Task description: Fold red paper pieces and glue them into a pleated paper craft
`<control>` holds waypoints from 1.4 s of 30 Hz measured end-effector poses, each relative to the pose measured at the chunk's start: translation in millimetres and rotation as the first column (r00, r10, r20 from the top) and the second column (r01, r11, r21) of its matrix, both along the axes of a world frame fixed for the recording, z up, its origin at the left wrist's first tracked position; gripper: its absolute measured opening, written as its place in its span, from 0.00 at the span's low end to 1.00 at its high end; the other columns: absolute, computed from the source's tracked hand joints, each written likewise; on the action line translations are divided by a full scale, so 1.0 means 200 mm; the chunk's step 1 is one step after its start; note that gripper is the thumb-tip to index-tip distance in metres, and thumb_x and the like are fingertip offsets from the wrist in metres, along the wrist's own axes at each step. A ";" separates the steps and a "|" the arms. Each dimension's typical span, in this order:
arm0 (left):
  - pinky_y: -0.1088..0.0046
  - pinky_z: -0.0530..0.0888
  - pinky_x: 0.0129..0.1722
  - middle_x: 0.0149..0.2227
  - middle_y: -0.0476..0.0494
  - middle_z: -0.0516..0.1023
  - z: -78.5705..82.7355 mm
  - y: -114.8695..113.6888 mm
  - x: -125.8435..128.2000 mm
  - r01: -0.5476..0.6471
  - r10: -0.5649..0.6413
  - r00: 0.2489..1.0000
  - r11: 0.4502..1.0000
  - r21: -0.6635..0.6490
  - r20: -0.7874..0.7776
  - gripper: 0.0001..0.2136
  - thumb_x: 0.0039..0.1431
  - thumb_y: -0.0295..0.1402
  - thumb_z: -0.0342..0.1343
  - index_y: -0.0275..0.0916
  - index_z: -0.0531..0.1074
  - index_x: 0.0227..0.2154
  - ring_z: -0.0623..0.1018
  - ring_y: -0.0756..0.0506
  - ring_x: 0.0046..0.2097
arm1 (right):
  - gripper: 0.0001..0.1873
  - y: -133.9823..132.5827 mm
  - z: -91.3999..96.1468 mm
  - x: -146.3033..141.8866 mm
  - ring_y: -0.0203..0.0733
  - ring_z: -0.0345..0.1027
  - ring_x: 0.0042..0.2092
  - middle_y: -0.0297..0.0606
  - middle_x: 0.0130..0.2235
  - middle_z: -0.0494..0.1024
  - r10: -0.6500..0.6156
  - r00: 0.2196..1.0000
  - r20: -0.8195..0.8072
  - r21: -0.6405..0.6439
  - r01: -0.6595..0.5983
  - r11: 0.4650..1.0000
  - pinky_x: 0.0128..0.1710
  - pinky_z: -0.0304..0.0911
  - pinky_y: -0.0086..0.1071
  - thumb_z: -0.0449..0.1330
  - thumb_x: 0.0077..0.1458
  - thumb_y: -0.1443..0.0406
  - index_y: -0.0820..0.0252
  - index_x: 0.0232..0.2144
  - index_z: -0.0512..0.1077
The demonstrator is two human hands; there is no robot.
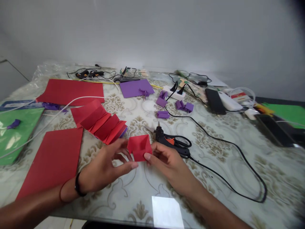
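A person's left hand (pixel 105 167) and right hand (pixel 168 160) meet low over a glass-topped, patterned table (pixel 226 165), fingertips of both pinched on a small folded red paper piece (pixel 139 148) held between them, just above the surface. Directly behind it lie a black hot glue gun (pixel 160 135) and black-handled scissors (pixel 179 143), the gun's cord (pixel 228 149) looping off to the right.

The likely trouble: the glue gun nozzle sits near the right knuckles (it appears plugged in), so a drift back could burn skin or snag the cord; squeezing harder could crush the folds.

Counted: one accordion-pleated red sheet (pixel 101 122), two flat red sheets (pixel 53 156), one purple sheet (pixel 135 87), about five small folded purple pieces (pixel 163 114) past the scissors, one more at far left, one green sheet (pixel 16 132) at each table end.
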State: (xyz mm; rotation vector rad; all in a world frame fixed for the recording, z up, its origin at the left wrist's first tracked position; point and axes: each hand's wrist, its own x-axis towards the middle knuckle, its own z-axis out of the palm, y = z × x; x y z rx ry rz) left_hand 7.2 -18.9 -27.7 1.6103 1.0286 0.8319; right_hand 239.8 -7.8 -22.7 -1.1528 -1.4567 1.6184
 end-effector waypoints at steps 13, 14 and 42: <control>0.78 0.71 0.28 0.25 0.51 0.74 0.04 0.02 0.01 0.142 -0.126 0.990 0.933 -0.331 0.068 0.11 0.65 0.37 0.59 0.35 0.75 0.30 0.73 0.52 0.26 | 0.15 -0.06 -0.03 -0.07 0.36 0.64 0.30 0.31 0.28 0.73 0.137 0.991 0.011 -0.032 -0.136 0.990 0.32 0.60 0.30 0.65 0.64 0.55 0.60 0.30 0.74; 0.78 0.71 0.29 0.25 0.51 0.74 0.04 0.02 0.01 0.145 -0.125 0.989 0.933 -0.330 0.081 0.11 0.65 0.37 0.59 0.35 0.74 0.29 0.72 0.52 0.26 | 0.15 -0.06 -0.03 -0.07 0.36 0.65 0.30 0.32 0.28 0.74 0.140 0.990 0.004 -0.033 -0.140 0.990 0.32 0.61 0.30 0.65 0.64 0.55 0.60 0.31 0.75; 0.81 0.72 0.22 0.22 0.49 0.78 0.04 0.04 -0.02 0.048 -0.014 0.988 0.973 -0.225 0.152 0.16 0.68 0.42 0.63 0.35 0.75 0.29 0.75 0.53 0.22 | 0.22 -0.08 -0.01 -0.07 0.35 0.65 0.29 0.36 0.30 0.80 0.213 0.977 0.027 -0.116 -0.209 0.971 0.30 0.61 0.29 0.61 0.66 0.48 0.60 0.31 0.76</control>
